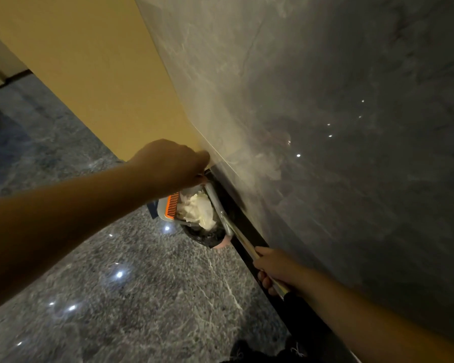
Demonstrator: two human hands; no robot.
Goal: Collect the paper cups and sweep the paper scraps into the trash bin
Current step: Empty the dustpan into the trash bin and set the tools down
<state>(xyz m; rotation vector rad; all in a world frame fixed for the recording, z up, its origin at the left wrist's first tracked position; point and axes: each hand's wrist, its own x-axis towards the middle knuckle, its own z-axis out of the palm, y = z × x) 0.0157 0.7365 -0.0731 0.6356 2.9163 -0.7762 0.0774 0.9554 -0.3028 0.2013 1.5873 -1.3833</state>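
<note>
Left hand (176, 163) grips hidden dustpan handle; right hand (273, 271) grips broom pole (243, 241).

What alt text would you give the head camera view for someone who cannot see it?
A person's left hand grips the top of a dustpan holding white paper scraps, tipped over a black-lined trash bin beside a grey marble wall. The right hand holds a long metal handle.
</note>
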